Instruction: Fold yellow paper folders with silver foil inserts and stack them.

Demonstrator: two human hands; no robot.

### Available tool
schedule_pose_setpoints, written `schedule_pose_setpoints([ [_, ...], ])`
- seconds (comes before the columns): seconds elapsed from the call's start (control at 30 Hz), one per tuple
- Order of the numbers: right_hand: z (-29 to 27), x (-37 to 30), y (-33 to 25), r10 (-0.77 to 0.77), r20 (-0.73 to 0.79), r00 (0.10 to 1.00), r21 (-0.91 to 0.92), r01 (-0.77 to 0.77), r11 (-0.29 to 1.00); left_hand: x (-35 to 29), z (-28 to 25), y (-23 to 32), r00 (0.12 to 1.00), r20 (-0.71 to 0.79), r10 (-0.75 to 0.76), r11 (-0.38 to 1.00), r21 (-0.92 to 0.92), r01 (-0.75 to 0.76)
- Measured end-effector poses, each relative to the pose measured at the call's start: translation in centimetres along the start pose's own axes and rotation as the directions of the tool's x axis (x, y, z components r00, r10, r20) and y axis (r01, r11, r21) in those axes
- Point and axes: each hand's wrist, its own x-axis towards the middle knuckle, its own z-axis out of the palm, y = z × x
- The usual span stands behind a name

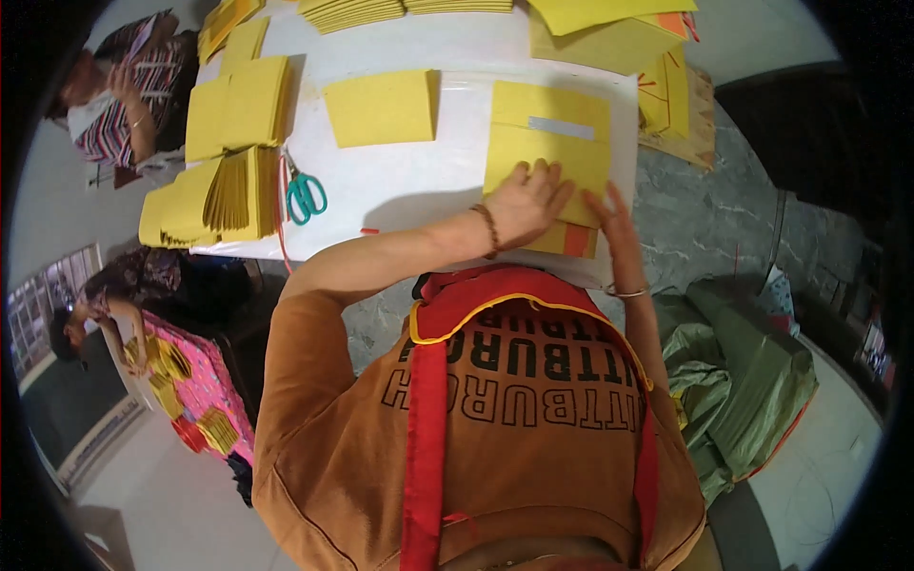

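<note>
Near the table's right edge lies a folded yellow paper sheet with a grey strip across its upper part. An orange patch shows at its lower edge. My left hand presses down on the paper's lower half, fingers slightly bent and apart. At the right edge of the paper, my right hand is open with its fingers stretched upward. Whether its fingertips touch the paper, I cannot tell. Neither hand grips anything that I can see.
Scissors with teal handles lie left on the white table, beside yellow paper stacks. One folded yellow piece lies mid-table. A yellow pile stands at the far right. Two other people are at left, one at a pink-covered table.
</note>
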Motion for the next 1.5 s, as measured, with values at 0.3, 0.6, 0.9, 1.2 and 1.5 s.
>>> schedule_pose_setpoints([
  [0.3, -1.8, 0.2, -1.1, -0.103, -0.331, 0.938, -0.043, 0.094, 0.995, -3.6, -6.7, -5.7, 0.876, -0.382, -0.294, 0.901, -0.417, 0.121],
  [0.6, -0.7, 0.5, 0.4, -0.116, -0.358, 0.927, -0.082, 0.092, 0.992, -12.8, -0.1, -16.4, 0.891, -0.168, -0.421, 0.889, 0.118, 0.442],
  [0.9, -1.0, -0.2, 1.8, -0.181, -0.376, 0.909, -0.162, 0.128, 0.978, -13.1, 1.9, -16.8, 0.810, 0.271, -0.521, 0.854, 0.154, 0.497],
  [1.2, -1.2, 0.9, 2.3, -0.371, -0.253, 0.894, -0.413, 0.247, 0.877, -11.2, -0.9, -16.3, 0.728, 0.423, -0.539, 0.839, 0.348, 0.419],
  [1.5, -0.9, 0.9, 1.7, -0.360, -0.157, 0.920, -0.483, 0.246, 0.840, -3.6, -3.9, -2.9, 0.995, 0.024, -0.101, 0.921, -0.376, 0.102],
])
